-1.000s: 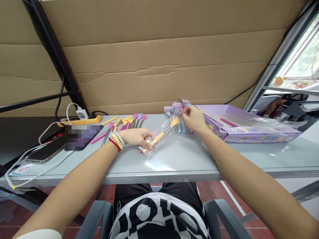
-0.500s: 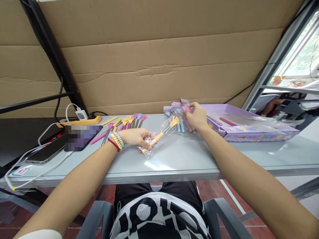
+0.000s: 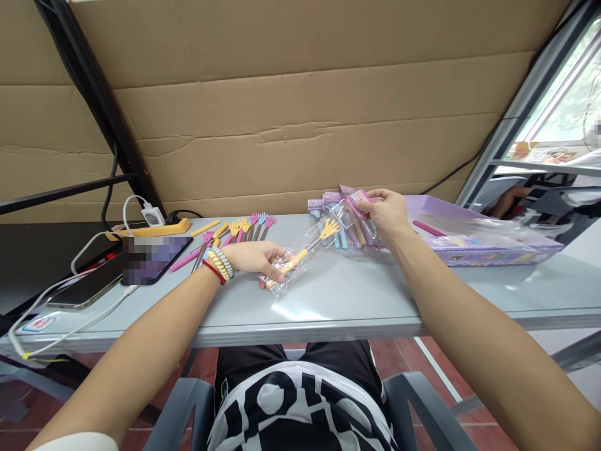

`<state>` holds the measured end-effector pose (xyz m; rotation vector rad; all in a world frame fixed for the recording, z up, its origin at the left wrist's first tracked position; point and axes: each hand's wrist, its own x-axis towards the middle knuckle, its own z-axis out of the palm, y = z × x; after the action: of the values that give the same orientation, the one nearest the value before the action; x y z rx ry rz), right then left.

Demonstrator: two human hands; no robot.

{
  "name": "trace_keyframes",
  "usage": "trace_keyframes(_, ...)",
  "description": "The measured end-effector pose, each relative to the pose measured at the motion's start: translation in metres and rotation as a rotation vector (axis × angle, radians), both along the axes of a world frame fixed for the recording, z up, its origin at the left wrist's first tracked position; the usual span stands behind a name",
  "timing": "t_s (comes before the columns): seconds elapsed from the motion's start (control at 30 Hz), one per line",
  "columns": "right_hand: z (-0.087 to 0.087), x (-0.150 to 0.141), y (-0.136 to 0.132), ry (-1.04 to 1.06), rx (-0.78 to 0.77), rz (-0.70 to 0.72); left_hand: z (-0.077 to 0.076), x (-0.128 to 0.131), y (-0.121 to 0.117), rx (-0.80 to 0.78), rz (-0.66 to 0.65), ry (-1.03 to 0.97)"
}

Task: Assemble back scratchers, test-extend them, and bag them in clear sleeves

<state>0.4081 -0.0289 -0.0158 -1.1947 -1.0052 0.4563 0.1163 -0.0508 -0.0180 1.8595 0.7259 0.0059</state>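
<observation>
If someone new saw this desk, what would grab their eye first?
Probably the plastic-wrapped yellow stick with a hand-shaped tip, held by the left hand near the picture's centre. Next, the right hand grips a pink-topped clear wrapper, left of the light-purple open box. A wide brown cardboard backdrop rises behind.

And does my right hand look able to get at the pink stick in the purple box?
Probably yes: your right hand is beside the purple box, which looks open at the top. But the hand pinches a pink-labelled wrapper, and clear plastic by the pink stick may partly cover it.
</observation>
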Motion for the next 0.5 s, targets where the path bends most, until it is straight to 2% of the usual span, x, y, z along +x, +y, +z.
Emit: trace_keyframes(0.5,-0.0002,0.0065,0.0043,0.107,-0.013,0.091,-0.004,-0.0022,0.0042,-0.029,-0.019,-0.002)
